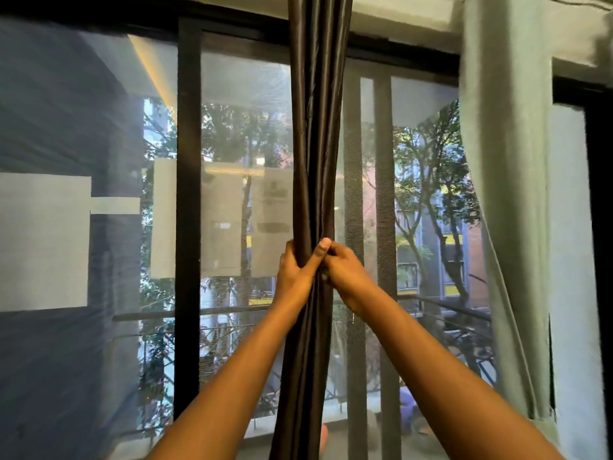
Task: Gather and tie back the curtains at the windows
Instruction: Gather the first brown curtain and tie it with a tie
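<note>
Dark curtain (311, 144): gathered into 1 narrow twisted bundle, hanging straight down the middle of the window, in front of the mesh screen.
Left hand (296, 272): wrapped round the dark curtain from its left side, thumb lying up across the front of the folds, fingers curled behind.
Right hand (343, 270): just right of the dark curtain, touching the left hand, fingers (328, 252) curled in and pinching the folds.
Pale curtain (507, 200): well to the right of the dark curtain, hanging loose, lower edge drawn rightward.
Window frame (188, 207): black upright left of the dark curtain.
Papers (220, 224): stuck to the glass between that upright and the dark curtain.
</note>
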